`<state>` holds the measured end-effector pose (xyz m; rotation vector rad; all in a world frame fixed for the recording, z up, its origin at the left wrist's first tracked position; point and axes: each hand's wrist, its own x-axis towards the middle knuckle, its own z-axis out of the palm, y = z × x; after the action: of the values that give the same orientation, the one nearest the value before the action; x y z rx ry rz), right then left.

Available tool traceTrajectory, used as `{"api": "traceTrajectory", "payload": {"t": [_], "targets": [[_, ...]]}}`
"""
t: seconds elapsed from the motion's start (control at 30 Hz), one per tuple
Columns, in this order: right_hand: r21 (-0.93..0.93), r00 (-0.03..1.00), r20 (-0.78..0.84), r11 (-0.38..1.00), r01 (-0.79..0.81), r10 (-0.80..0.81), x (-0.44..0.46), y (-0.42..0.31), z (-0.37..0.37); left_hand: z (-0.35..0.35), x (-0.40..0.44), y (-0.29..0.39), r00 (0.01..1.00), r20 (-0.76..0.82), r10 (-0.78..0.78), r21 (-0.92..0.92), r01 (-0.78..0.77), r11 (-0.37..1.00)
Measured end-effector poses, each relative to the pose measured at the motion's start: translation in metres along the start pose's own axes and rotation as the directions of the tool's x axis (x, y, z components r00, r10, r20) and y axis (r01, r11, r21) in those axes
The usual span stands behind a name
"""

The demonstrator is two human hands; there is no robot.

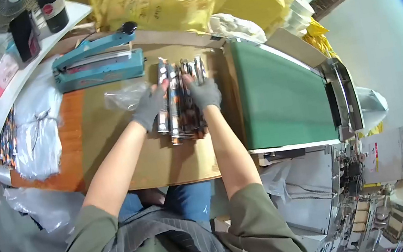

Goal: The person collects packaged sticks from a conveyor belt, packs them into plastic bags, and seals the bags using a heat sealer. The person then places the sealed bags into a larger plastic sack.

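Note:
A bundle of long, slim stick packets [175, 106], dark with orange and silvery patches, lies lengthwise on a cardboard sheet [110, 146]. My left hand [150, 106], in a grey glove with bare fingertips, is closed against the bundle's left side. From the right, my right hand [205, 94], gloved the same way, grips the packets with its thumb on top. Some fingers of both hands are hidden by the packets. Beside my left hand lies a crumpled clear plastic bag [122, 97]. Beyond it stands a teal impulse sealer [100, 70].
A green conveyor belt [283, 92] adjoins the cardboard on the right. Yellow plastic sacks [161, 5] stand behind. At left are a stack of clear bags [40, 141] and a white shelf [49, 44] holding a phone [25, 37] and a dark bottle [53, 12].

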<state>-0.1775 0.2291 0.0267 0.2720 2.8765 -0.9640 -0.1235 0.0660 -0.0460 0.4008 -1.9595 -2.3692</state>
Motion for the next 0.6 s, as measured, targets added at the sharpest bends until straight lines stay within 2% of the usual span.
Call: {"api": "traceTrajectory", "payload": {"t": [0.03, 0.1, 0.13, 0.17, 0.2, 0.23, 0.27, 0.3, 0.33, 0.37, 0.43, 0.47, 0.5, 0.53, 0.57, 0.6], "targets": [[-0.031, 0.986, 0.092, 0.990, 0.141, -0.137, -0.013, -0.012, 0.013, 0.001, -0.003, 0.006, 0.989, 0.097, -0.116, -0.189, 0.133, 0.973], [-0.059, 0.965, 0.170, 0.976, 0.212, -0.199, -0.021, -0.011, 0.046, 0.006, -0.033, 0.046, 0.986, 0.031, -0.165, -0.339, 0.165, 0.926], [0.478, 0.876, 0.437, 0.878, -0.035, -0.204, -0.018, 0.002, 0.067, -0.005, -0.034, 0.047, 0.969, 0.146, -0.199, -0.390, 0.241, 0.889], [0.753, 0.707, 0.621, 0.509, -0.418, -0.339, -0.021, 0.009, 0.082, -0.017, -0.031, 0.035, 0.969, 0.118, -0.217, -0.308, 0.244, 0.920], [0.737, 0.693, 0.654, 0.464, -0.493, -0.303, -0.033, 0.008, 0.083, -0.027, -0.037, 0.035, 0.987, 0.076, -0.139, -0.220, 0.153, 0.964], [0.782, 0.714, 0.608, 0.416, -0.464, -0.347, -0.049, 0.003, 0.084, -0.032, -0.048, 0.046, 0.998, 0.041, -0.055, -0.126, 0.060, 0.990], [0.833, 0.780, 0.522, 0.406, -0.377, -0.346, -0.064, -0.006, 0.087, -0.039, -0.063, 0.057, 0.995, 0.098, -0.018, -0.157, 0.033, 0.987], [0.875, 0.837, 0.424, 0.393, -0.282, -0.345, -0.077, -0.016, 0.087, -0.046, -0.079, 0.076, 0.985, 0.116, -0.128, -0.159, 0.145, 0.976], [0.930, 0.851, 0.280, 0.346, -0.125, -0.445, -0.091, -0.028, 0.074, -0.051, -0.088, 0.083, 0.990, 0.096, 0.104, -0.171, -0.087, 0.981], [0.962, 0.828, 0.218, 0.259, -0.092, -0.516, -0.109, -0.045, 0.055, -0.056, -0.098, 0.088, 0.943, 0.076, 0.324, -0.177, -0.307, 0.935], [0.962, 0.743, 0.156, 0.272, 0.037, -0.651, -0.127, -0.060, 0.030, -0.063, -0.125, 0.116, 0.895, 0.094, 0.435, -0.042, -0.433, 0.900], [0.939, 0.648, 0.234, 0.342, 0.044, -0.724, -0.130, -0.064, 0.015, -0.069, -0.131, 0.117, 0.907, 0.122, 0.404, -0.122, -0.390, 0.913], [0.930, 0.563, 0.283, 0.366, 0.038, -0.777, -0.134, -0.069, 0.007, -0.076, -0.136, 0.120, 0.905, 0.114, 0.411, -0.112, -0.399, 0.910], [0.920, 0.470, 0.328, 0.390, 0.038, -0.820, -0.139, -0.077, -0.002, -0.082, -0.141, 0.123, 0.869, 0.128, 0.479, -0.075, -0.473, 0.878], [0.902, 0.484, 0.304, 0.412, 0.132, -0.821, -0.150, -0.083, -0.012, -0.088, -0.146, 0.126, 0.827, 0.144, 0.544, -0.039, -0.544, 0.838], [0.938, 0.516, 0.216, 0.323, 0.126, -0.829, -0.161, -0.089, -0.014, -0.093, -0.147, 0.125, 0.823, 0.133, 0.552, -0.031, -0.553, 0.833]]}}
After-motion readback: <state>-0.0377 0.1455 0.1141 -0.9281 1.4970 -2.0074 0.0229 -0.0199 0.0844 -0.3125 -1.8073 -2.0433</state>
